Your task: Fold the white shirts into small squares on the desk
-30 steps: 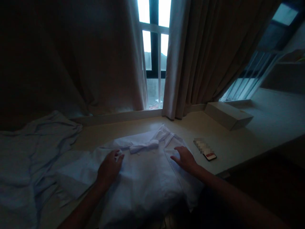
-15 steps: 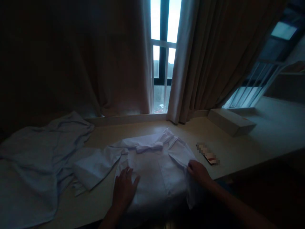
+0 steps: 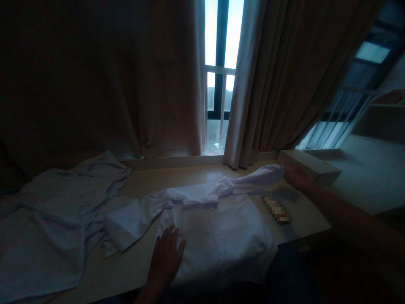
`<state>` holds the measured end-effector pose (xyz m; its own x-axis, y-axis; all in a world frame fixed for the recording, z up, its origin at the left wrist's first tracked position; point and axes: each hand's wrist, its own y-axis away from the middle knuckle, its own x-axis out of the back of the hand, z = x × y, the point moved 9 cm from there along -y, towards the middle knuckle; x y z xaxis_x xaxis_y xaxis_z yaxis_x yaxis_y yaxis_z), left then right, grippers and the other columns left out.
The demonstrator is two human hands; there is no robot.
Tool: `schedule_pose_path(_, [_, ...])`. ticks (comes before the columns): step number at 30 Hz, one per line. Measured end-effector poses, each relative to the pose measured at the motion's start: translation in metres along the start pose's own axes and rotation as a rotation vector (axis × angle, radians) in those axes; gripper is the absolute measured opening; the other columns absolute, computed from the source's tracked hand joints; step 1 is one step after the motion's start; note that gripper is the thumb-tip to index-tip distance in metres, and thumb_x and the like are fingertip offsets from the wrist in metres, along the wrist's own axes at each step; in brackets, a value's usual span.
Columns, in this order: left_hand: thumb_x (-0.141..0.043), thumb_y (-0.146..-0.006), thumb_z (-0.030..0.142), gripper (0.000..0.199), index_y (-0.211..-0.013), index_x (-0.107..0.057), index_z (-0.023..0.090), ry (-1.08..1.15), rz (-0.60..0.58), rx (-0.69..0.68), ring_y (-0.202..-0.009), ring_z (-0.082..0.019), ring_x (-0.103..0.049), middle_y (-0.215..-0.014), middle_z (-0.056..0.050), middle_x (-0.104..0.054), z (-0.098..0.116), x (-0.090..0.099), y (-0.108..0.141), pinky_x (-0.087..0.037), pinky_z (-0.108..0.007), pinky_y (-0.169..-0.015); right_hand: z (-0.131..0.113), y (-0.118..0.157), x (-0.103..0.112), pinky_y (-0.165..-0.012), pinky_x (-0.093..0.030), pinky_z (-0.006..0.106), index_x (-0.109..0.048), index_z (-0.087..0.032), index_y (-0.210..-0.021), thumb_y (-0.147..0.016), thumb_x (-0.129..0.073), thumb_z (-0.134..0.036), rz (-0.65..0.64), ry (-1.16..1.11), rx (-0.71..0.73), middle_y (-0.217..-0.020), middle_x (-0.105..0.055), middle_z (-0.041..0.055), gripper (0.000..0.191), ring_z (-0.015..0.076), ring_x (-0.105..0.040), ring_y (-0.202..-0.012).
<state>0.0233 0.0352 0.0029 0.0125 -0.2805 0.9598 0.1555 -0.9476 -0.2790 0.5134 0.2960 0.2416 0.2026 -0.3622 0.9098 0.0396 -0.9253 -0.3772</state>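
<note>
A white shirt (image 3: 218, 236) lies spread on the pale table (image 3: 126, 274), its collar toward the window and its lower part at the near edge. My left hand (image 3: 167, 253) rests flat on the shirt's left side, fingers stretched out. My right hand (image 3: 294, 175), somewhat blurred, is closed on the end of the shirt's right sleeve and holds it stretched out to the right, above the table. The left sleeve (image 3: 123, 228) lies bent out to the left. Dim light hides the fine detail of the cloth.
Another white garment (image 3: 47, 228) lies crumpled at the left. A small pixelated object (image 3: 276, 210) lies right of the shirt, below the raised sleeve. A pale box (image 3: 308, 164) stands at the back right. Brown curtains (image 3: 164, 84) hang behind the table beside a narrow window (image 3: 218, 97).
My right hand has moved up and to the right, pulling the right sleeve from the shirt's side out toward the box. My left hand stays flat on the shirt.
</note>
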Motion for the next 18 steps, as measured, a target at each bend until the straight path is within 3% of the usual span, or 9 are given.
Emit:
schedule_pose_path(2, [-0.034,-0.092,0.041,0.052,-0.134,-0.052,0.016,0.027,-0.002,-0.027,-0.14,-0.028,-0.034,-0.148,-0.013,-0.044,0.003,0.002,0.005,-0.023,-0.05,-0.115,-0.028,0.02,-0.03,-0.074,-0.039,0.038,-0.051,-0.009,-0.127,-0.091,-0.039,-0.014,-0.055,0.036,0.06,-0.109,-0.063,0.0274,0.038,0.0307,-0.064,-0.093])
schedule_pose_path(6, [-0.038,-0.091,0.041,0.049,-0.131,-0.055,0.018,0.072,0.008,-0.03,-0.138,-0.029,-0.037,-0.145,-0.012,-0.047,0.004,0.007,0.015,-0.026,-0.049,-0.115,-0.109,0.091,-0.101,-0.077,-0.042,0.03,-0.055,-0.022,-0.125,-0.09,-0.048,-0.02,-0.167,-0.018,0.225,-0.111,-0.067,0.0126,0.036,0.0233,-0.065,-0.094])
schedule_pose_path(10, [-0.039,-0.09,0.04,0.044,-0.12,-0.062,0.018,0.058,-0.005,-0.019,-0.131,-0.031,-0.045,-0.136,-0.015,-0.055,0.006,0.023,0.02,-0.032,-0.048,-0.109,-0.182,0.153,-0.151,-0.078,-0.045,0.029,-0.053,-0.022,-0.127,-0.092,-0.049,-0.031,-0.246,-0.209,0.308,-0.11,-0.068,0.009,0.037,0.021,-0.066,-0.093])
schedule_pose_path(14, [-0.033,-0.092,0.044,0.041,-0.1,-0.064,0.019,0.049,-0.095,0.031,-0.102,-0.028,-0.059,-0.106,-0.013,-0.066,0.005,0.04,0.006,-0.042,-0.046,-0.091,-0.23,0.169,-0.17,-0.083,-0.046,0.03,-0.038,-0.021,-0.142,-0.086,-0.058,-0.036,-0.256,-0.325,0.313,-0.118,-0.064,0.0101,0.061,0.0228,-0.062,-0.105])
schedule_pose_path(16, [-0.033,-0.093,0.045,0.043,-0.106,-0.062,0.016,0.069,-0.065,0.054,-0.101,-0.027,-0.059,-0.107,-0.014,-0.065,0.004,0.048,-0.012,-0.042,-0.043,-0.091,-0.245,0.163,-0.172,-0.085,-0.046,0.03,-0.032,-0.024,-0.147,-0.085,-0.061,-0.033,-0.253,-0.336,0.304,-0.123,-0.062,0.0099,0.069,0.0234,-0.06,-0.108])
schedule_pose_path(18, [-0.035,-0.092,0.043,0.046,-0.121,-0.055,0.013,0.112,-0.015,0.07,-0.106,-0.026,-0.057,-0.115,-0.016,-0.062,0.005,0.052,-0.033,-0.043,-0.04,-0.091,-0.258,0.154,-0.174,-0.084,-0.046,0.03,-0.04,-0.027,-0.143,-0.086,-0.059,-0.029,-0.285,-0.323,0.307,-0.12,-0.064,0.0082,0.06,0.0231,-0.062,-0.106])
